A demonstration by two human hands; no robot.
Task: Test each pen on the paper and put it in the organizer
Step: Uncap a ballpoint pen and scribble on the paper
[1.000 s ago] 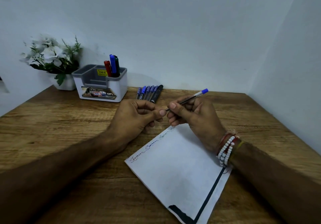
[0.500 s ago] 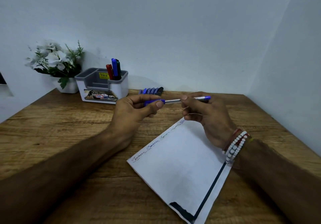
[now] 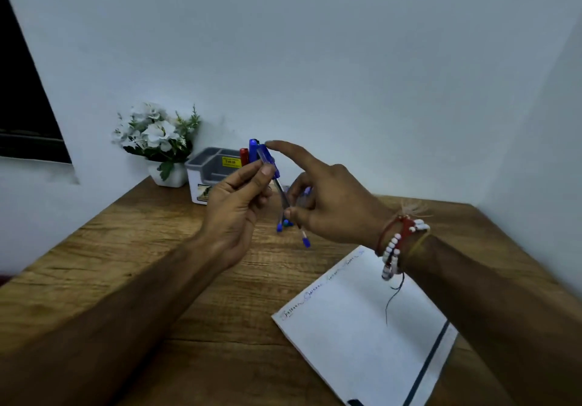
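I hold a blue-capped pen (image 3: 268,160) upright and tilted above the desk, cap end up. My left hand (image 3: 233,210) pinches the cap between thumb and fingers. My right hand (image 3: 333,207) grips the clear barrel lower down, its index finger stretched out toward the cap's top. The white and grey organizer (image 3: 201,169) stands behind my left hand, with a red pen (image 3: 243,155) and a blue pen (image 3: 252,144) upright in it. Ends of more pens (image 3: 279,227) lying on the desk show between my hands. The white paper (image 3: 362,327), with a line of writing along its top edge, lies at the lower right.
A white pot of white flowers (image 3: 157,141) stands left of the organizer against the wall. A dark window opening (image 3: 22,106) is at the far left. Walls close off the wooden desk (image 3: 132,257) at the back and right.
The pen has swung from lying level between my hands to standing cap-up. Both hands have risen toward the organizer, and my view has tilted upward and to the right.
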